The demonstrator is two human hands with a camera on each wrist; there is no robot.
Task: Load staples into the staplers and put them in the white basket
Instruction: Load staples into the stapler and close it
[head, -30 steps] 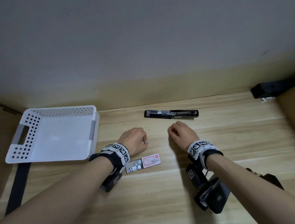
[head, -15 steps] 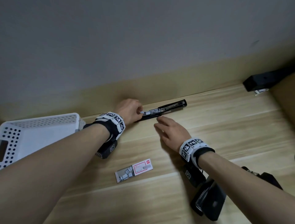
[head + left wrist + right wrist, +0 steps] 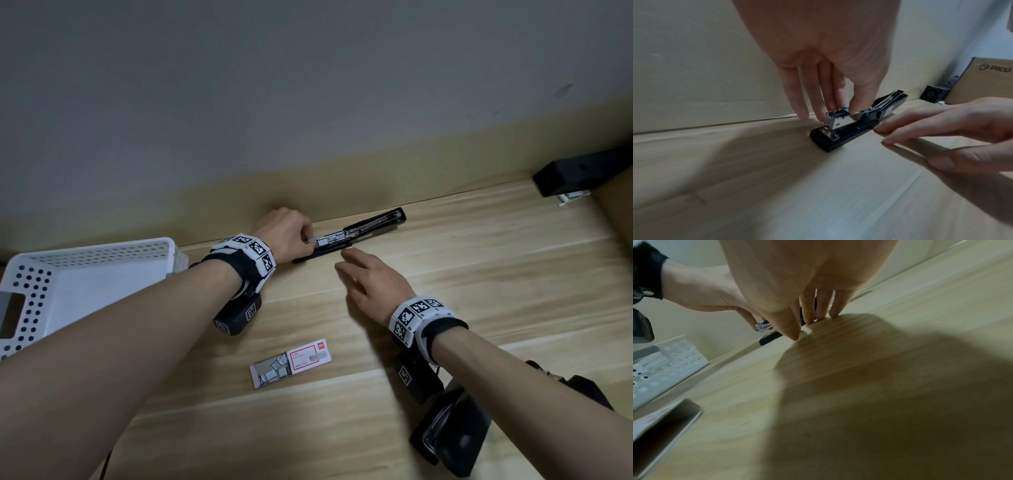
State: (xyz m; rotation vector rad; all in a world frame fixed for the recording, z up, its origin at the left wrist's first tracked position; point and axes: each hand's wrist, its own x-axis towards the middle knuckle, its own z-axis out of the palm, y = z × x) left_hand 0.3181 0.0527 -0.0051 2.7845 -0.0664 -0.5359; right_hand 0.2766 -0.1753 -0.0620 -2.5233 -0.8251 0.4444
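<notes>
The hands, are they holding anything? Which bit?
The left hand pinches a small strip of staples by its end, over the open stapler. The right hand holds nothing; its straight fingers reach the stapler's base.

Both forearms bare, no sleeves. Left wrist: white segmented plastic wristband printed with black-and-white square fiducial markers, over a black fabric strap. Below it hangs a black boxy camera module with a small marker sticker. Right wrist: matching white marker-printed wristband over a black fabric cuff; beneath it a black camera block bearing a marker sticker, thin black cable beside it. Left hand and right hand bare, no gloves or rings visible.
</notes>
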